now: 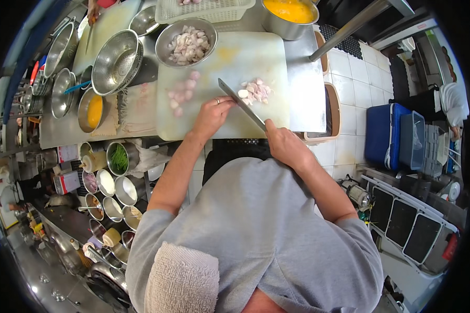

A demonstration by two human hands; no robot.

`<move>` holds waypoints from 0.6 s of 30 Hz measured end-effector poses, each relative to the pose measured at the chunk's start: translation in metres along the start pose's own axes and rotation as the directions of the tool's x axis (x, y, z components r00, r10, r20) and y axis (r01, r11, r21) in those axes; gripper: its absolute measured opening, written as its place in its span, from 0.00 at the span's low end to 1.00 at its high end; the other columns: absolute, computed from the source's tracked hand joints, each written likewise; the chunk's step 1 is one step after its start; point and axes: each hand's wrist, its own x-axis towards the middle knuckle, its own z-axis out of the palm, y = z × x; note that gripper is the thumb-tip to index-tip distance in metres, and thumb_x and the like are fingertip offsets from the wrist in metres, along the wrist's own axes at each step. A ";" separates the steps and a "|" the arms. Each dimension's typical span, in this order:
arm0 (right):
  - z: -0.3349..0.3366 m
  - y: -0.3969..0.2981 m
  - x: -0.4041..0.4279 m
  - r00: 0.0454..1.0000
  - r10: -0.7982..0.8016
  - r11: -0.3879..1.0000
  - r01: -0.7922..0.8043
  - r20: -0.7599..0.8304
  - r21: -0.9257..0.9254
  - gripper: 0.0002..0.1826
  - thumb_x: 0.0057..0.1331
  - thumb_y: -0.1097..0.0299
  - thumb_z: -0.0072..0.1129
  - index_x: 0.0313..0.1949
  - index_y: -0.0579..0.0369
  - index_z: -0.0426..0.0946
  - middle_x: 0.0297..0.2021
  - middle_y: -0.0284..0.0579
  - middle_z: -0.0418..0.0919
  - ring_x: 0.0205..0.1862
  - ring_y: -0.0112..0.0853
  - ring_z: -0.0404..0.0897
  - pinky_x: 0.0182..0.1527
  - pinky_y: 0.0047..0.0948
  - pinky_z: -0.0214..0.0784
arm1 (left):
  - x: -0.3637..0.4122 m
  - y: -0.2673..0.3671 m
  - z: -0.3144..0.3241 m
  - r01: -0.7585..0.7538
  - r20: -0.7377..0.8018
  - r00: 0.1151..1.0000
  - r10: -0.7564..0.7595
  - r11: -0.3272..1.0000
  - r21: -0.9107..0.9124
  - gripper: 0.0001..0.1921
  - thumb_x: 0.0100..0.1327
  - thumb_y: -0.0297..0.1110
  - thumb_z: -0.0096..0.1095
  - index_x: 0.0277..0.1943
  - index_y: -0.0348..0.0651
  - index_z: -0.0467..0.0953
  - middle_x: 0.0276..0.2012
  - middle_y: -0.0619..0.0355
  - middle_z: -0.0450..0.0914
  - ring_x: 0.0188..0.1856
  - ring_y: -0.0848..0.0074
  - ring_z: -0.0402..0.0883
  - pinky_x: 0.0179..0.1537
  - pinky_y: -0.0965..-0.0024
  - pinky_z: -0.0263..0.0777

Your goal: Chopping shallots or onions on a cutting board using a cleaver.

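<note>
My right hand (284, 144) grips the handle of a kitchen knife (243, 103), its blade slanting up and left over a white cutting board (223, 125). Close against the left side of the blade are the fingertips of my left hand (215, 113), which has a ring; whether they pinch something small is hidden. Right of the blade lies a pile of cut shallots (256, 92). Whole peeled shallots (183, 93) are scattered on the board's left part. A steel bowl (162, 47) of cut shallots (188, 45) stands at the board's far left corner.
Steel colanders (117, 62) and a bowl of yellow liquid (94, 112) stand to the left, beside a cloth (139, 107). Beyond the board are a white plastic basket (205, 15) and a pot of orange-yellow liquid (290, 11). A co-worker's hand (93, 13) holds a knife at the far left.
</note>
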 end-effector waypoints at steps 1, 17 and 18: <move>-0.002 0.000 0.000 1.000 0.000 1.000 0.000 0.001 -0.001 0.08 0.62 0.82 0.44 0.41 0.66 0.60 0.22 0.69 0.76 0.31 0.61 0.80 0.36 0.57 0.72 | 0.001 0.001 0.000 -0.001 0.002 1.000 0.001 1.000 -0.008 0.07 0.57 0.18 0.64 0.39 0.36 0.83 0.40 0.52 0.85 0.42 0.63 0.85 0.44 0.66 0.79; 0.001 0.001 -0.003 1.000 -0.004 0.996 0.005 -0.018 0.092 0.06 0.67 0.78 0.45 0.41 0.65 0.61 0.22 0.69 0.76 0.30 0.63 0.80 0.35 0.58 0.71 | -0.001 0.000 0.001 -0.025 -0.002 1.000 0.025 1.000 0.017 0.08 0.56 0.17 0.62 0.38 0.37 0.83 0.41 0.53 0.85 0.42 0.62 0.84 0.44 0.63 0.79; 0.006 0.004 0.003 0.997 -0.026 0.995 0.032 -0.075 0.092 0.06 0.68 0.77 0.45 0.42 0.64 0.62 0.22 0.69 0.76 0.30 0.63 0.79 0.35 0.58 0.71 | -0.002 -0.001 0.001 -0.026 -0.003 1.000 0.026 1.000 0.018 0.08 0.56 0.17 0.62 0.38 0.37 0.83 0.41 0.53 0.85 0.42 0.62 0.84 0.44 0.63 0.79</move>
